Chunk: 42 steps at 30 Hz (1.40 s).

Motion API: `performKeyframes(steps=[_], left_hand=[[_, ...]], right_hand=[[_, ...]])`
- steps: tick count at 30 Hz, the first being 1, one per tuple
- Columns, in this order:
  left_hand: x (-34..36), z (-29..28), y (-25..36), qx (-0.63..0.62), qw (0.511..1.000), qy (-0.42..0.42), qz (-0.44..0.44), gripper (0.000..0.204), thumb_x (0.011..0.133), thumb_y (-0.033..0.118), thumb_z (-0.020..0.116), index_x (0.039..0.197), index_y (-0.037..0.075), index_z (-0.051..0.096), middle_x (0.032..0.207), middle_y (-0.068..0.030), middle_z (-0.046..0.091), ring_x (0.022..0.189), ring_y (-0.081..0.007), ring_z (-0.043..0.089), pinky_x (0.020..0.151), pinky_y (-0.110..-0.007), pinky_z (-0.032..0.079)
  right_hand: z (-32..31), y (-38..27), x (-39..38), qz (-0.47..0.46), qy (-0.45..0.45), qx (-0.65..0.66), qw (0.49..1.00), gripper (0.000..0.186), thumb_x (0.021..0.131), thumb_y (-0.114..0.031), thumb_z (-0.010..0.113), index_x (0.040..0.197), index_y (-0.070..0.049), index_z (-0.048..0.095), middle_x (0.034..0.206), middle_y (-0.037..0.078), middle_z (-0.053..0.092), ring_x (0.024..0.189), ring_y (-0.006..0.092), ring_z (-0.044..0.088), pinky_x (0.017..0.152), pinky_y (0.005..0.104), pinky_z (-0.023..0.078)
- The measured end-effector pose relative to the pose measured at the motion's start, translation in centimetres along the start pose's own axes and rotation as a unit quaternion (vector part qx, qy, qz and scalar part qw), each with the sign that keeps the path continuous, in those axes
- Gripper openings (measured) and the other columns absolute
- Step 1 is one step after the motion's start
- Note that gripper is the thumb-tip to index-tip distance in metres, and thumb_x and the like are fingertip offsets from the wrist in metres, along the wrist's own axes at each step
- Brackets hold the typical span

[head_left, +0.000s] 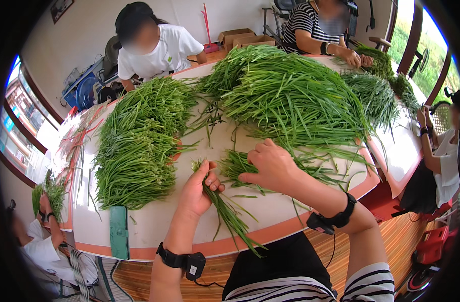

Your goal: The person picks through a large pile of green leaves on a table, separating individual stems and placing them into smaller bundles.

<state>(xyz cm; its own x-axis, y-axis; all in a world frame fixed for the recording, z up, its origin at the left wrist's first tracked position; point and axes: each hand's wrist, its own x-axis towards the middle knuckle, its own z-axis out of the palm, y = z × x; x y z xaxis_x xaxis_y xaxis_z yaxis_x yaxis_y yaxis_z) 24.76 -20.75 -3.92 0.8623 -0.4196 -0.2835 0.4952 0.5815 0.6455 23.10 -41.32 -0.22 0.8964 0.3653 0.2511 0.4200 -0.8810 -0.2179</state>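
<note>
A small bundle of long green leafy stalks (225,216) is in my left hand (199,189), fingers closed round its upper end, the leaves hanging toward the table's front edge. My right hand (267,163) is over a loose scatter of the same stalks (315,171), its fingers bent and the thumb apart from them, with no held stalk visible. A long stacked row of stalks (134,146) lies to the left, and a large heap (290,95) lies beyond my right hand.
A teal phone case (118,231) lies at the pink-bordered table's (179,251) front left. Co-workers (157,53) (303,35) work across the table; others (436,156) (43,241) sit at right and left with more greens (371,95). Red plastic strands (81,136) lie at the left.
</note>
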Motion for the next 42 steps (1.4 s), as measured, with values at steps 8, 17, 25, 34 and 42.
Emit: performKeyframes(steps=[8,17,25,34,42], left_hand=[[-0.4,0.0,-0.1,0.022,1.000,0.000,0.000,0.025,0.090,0.031,0.052,0.096,0.006,0.051,0.057,0.0035,0.034,0.054,-0.0107,0.036,0.062,-0.031,0.041],[-1.2,1.5,-0.2,0.122,0.992,-0.029,-0.015,0.036,0.084,0.030,0.062,0.110,0.005,0.056,0.058,0.0040,0.036,0.056,-0.0096,0.037,0.059,-0.030,0.041],[-1.0,1.0,-0.4,0.116,0.993,0.017,0.016,0.030,0.084,0.028,0.061,0.104,0.004,0.058,0.058,0.0043,0.037,0.057,-0.0104,0.039,0.060,-0.030,0.041],[-1.3,1.0,-0.3,0.165,0.986,-0.012,0.000,0.032,0.084,0.028,0.061,0.102,0.001,0.060,0.063,0.0025,0.043,0.059,-0.0109,0.043,0.060,-0.029,0.042],[-1.4,0.8,-0.1,0.160,0.985,0.026,0.051,0.023,0.088,0.025,0.055,0.094,0.003,0.059,0.078,-0.0035,0.056,0.072,-0.0152,0.056,0.067,-0.029,0.046]], right_hand=[[1.2,1.5,0.7,0.045,-0.028,0.121,0.991,0.025,0.076,-0.027,0.058,0.079,-0.002,0.063,0.070,0.015,0.061,0.070,0.0319,0.058,0.068,0.0380,0.048],[0.8,-2.8,-0.1,0.053,-0.003,0.290,0.956,0.018,0.076,-0.017,0.062,0.084,-0.001,0.061,0.067,0.012,0.062,0.060,0.0252,0.061,0.057,0.0319,0.048],[2.1,-3.1,-0.4,0.035,-0.006,0.283,0.959,0.018,0.078,-0.017,0.060,0.083,-0.001,0.062,0.068,0.011,0.063,0.058,0.0258,0.060,0.058,0.0335,0.048],[2.0,-3.2,-1.2,0.051,0.002,0.365,0.930,0.020,0.080,-0.021,0.062,0.081,-0.002,0.063,0.066,0.010,0.063,0.054,0.0209,0.059,0.053,0.0300,0.047],[0.3,0.6,-1.8,0.052,0.032,0.229,0.971,0.019,0.080,-0.024,0.061,0.083,-0.005,0.064,0.067,0.012,0.061,0.057,0.0247,0.059,0.053,0.0314,0.046]])
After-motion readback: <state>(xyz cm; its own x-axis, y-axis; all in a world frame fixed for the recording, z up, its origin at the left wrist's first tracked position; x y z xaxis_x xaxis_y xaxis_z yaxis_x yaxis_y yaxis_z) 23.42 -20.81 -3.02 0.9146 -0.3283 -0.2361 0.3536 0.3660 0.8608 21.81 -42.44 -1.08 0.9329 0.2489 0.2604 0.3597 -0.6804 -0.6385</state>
